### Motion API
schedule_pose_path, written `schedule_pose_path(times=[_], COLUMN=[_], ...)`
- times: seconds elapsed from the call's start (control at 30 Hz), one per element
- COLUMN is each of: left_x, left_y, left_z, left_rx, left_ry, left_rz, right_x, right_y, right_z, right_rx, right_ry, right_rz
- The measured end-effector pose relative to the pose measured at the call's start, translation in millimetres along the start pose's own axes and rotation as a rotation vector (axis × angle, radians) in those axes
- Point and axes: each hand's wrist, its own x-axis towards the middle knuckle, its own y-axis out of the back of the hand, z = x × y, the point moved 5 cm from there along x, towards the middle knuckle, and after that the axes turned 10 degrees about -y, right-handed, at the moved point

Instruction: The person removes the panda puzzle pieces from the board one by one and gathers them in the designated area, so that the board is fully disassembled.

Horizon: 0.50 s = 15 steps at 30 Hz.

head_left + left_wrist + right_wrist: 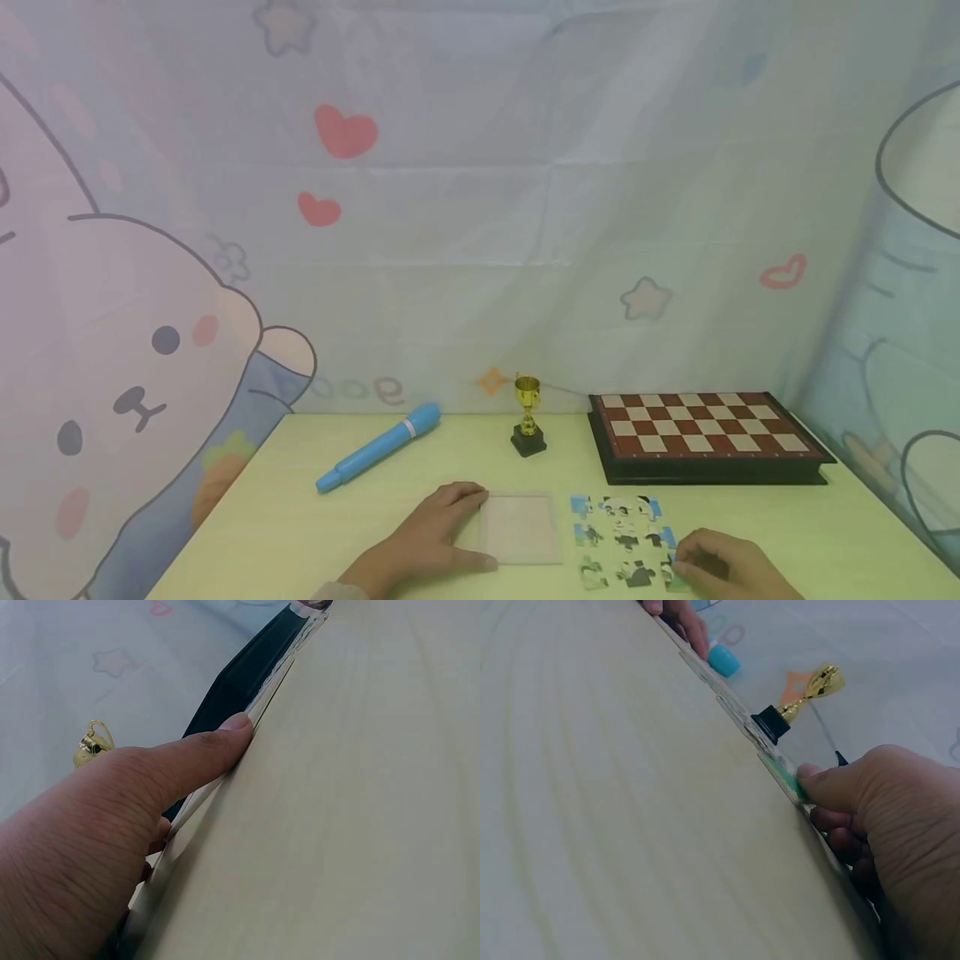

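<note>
On the pale yellow-green tabletop (300,517), backed by a cartoon-printed cloth backdrop (480,208), I note a blue pen (378,447), a small gold trophy (528,425) and a chessboard (701,435) along the far edge. Nearer me lie a clear square tray (520,527) and, just beside it, the puzzle (621,540) of loose pieces. My left hand (431,533) rests flat at the tray's left edge, fingers (217,746) extended and touching it, gripping nothing. My right hand (723,565) sits at the puzzle's near right corner, fingers (832,784) curled, pinching a green-edged piece (786,778).
</note>
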Motion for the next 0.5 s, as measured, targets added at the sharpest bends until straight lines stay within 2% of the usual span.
schedule_pose_path(times=[0.2,0.5], left_x=[-0.8,0.4], left_y=[-0.2,-2.6], left_z=[-1.3,-3.2], left_rx=[-0.001,0.007], left_ry=[-0.006,-0.011], left_rz=[0.0,0.006], right_x=[-1.4,-0.2], right_y=[-0.2,-0.1], right_z=[-1.8,-1.8], right_rx=[0.047,0.017], right_ry=[0.125,0.097], right_rz=[-0.044,-0.037])
